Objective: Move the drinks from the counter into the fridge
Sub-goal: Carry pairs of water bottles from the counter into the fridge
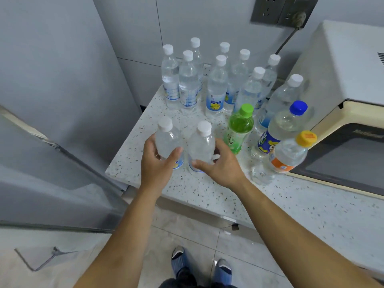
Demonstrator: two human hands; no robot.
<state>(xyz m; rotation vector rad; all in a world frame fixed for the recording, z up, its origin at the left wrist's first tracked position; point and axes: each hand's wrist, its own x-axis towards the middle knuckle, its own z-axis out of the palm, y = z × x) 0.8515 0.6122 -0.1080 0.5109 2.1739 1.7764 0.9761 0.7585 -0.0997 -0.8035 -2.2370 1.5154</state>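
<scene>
From the head camera, a speckled white stone bench [199,190] carries a cluster of clear plastic bottles, all upright with their long axes vertical and caps toward the camera.

Nearest the front edge stand two white-capped bottles side by side. The left hand [154,163] has its grip around the left front bottle [167,140], thumb across its near face and fingers curled behind, low on the body by the label. The right hand [221,163] has its grip around the right front bottle [201,144], thumb lying across the blue label and fingers wrapped round the far side. Whether either bottle is lifted off the surface cannot be told.

Behind them stands a group of white-capped water bottles [217,88] with ribbed, smooth-shouldered bodies and blue labels. To the right are a green bottle [239,129] with a green cap, a blue-capped Pepsi bottle [280,129] and an orange-capped bottle [288,154] with an orange label, close together.

A cream microwave [342,80] with a dark glass door sits at the right. The grey, smooth fridge [58,80] stands to the left of the bench, its door [41,179] swung open.
</scene>
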